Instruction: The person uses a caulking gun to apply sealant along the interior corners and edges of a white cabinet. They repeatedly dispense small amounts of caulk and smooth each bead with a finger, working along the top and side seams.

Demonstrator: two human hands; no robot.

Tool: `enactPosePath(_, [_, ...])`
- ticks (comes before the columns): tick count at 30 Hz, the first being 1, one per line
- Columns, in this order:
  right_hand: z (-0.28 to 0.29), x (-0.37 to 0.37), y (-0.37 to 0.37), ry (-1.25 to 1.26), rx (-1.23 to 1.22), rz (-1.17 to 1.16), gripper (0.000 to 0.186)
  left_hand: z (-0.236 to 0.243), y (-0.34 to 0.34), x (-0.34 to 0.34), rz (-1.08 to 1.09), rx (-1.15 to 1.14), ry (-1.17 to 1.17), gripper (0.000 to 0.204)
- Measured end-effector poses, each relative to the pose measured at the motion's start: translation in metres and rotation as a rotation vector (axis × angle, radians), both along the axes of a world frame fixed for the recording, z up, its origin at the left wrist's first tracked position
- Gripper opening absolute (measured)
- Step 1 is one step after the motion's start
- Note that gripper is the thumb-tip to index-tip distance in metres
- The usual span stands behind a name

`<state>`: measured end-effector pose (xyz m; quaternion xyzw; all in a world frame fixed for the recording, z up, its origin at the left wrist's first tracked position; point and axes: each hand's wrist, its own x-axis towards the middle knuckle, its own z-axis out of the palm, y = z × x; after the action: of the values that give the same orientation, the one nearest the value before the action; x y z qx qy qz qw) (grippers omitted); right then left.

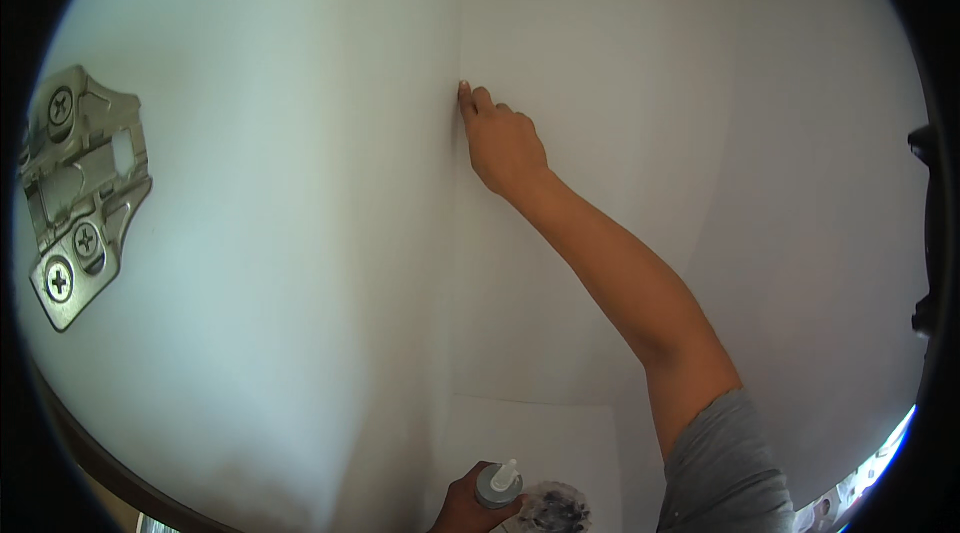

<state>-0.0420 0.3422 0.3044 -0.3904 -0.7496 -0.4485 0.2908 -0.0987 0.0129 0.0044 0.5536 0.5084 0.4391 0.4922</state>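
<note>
Inside a white cabinet, my right hand (505,140) reaches up to the upright corner seam where the left panel (250,183) meets the back panel (590,63). One finger stretches out with its tip on the seam, and the other fingers are curled in. Nothing shows in that hand, though its palm is hidden. Low in the view, my left hand (463,505) is wrapped round a grey, round-topped bottle or tube with a white nozzle (506,476), seen from above. Just right of it is a crumpled white paper or cloth with dark smudges (556,510); whether my left hand touches it, I cannot tell.
A metal hinge plate with cross-head screws (88,195) is fixed on the left panel, close to me. Dark fittings (922,145) stick in from the right edge. A dark front edge (110,473) curves along the lower left. A pale bottom panel (590,433) lies below my right arm.
</note>
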Motion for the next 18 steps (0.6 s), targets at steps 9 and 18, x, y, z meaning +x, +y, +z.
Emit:
enactPosePath(9, [-0.1, 0.049, 0.02, -0.022, -0.111, 0.1, 0.076, -0.036, 0.023, 0.062, 0.082, 0.043, 0.007, 0.055])
enactPosePath(18, [-0.172, 0.098, 0.003, 0.1, -0.605, 0.343, 0.054, -0.069, 0.034, 0.108, 0.21, 0.091, 0.099, 0.032])
